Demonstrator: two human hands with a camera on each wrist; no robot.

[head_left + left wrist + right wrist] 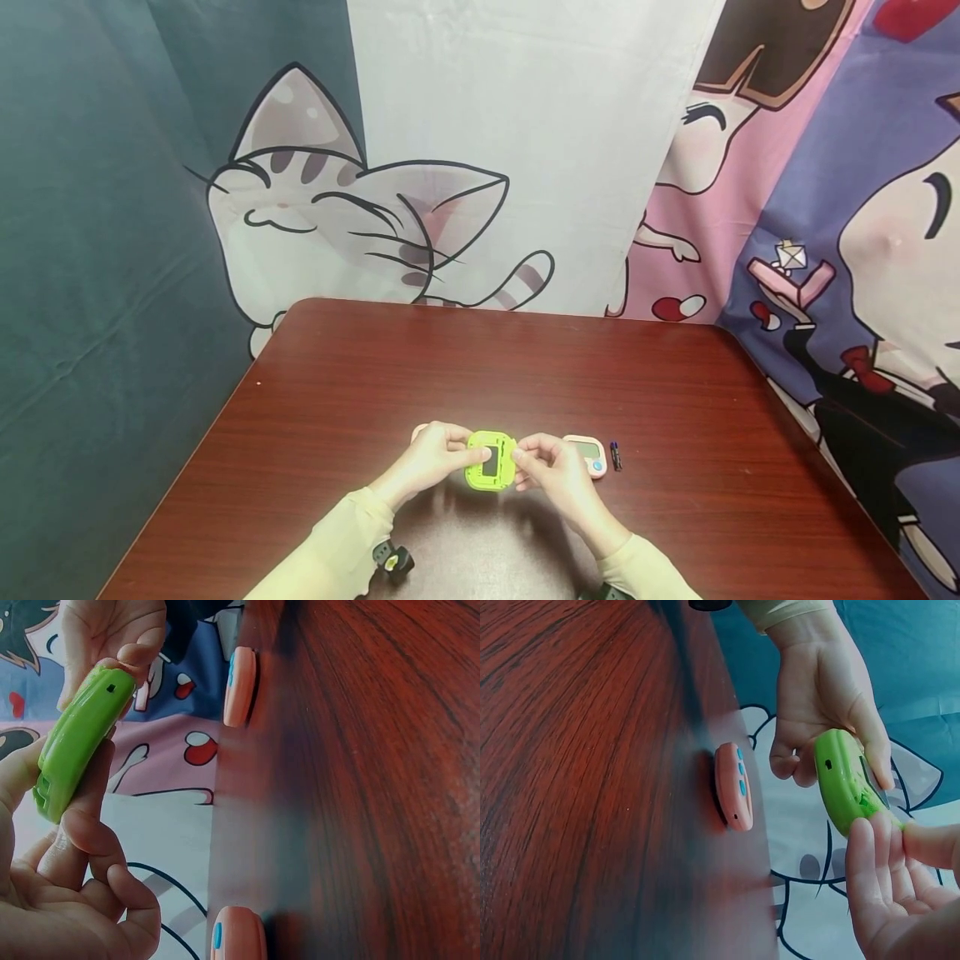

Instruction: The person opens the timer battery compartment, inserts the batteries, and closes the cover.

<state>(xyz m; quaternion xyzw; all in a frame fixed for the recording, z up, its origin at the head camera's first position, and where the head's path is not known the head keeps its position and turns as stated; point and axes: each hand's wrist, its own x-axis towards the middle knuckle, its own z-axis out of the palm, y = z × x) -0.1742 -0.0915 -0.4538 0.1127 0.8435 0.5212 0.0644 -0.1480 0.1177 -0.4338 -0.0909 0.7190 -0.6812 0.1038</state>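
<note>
Both hands hold a lime-green digital timer [476, 477] just above the table. Its upward face shows a dark rectangle and a narrow slot along the right side. My left hand [431, 458] grips the left edge, thumb on the face and fingers underneath. At the right edge, my right hand [558, 475] pinches the timer between thumb and fingers. In the right wrist view the green timer [836, 780] is seen edge-on, tilted, with a small dark hole in its side. What the right fingertips cover is hidden.
A pink timer [594, 450] with a grey screen and blue button lies behind my right hand. Beside it is a small dark battery [616, 456] with a blue end. A second pink timer [733, 787] is mostly hidden behind my left hand in the head view.
</note>
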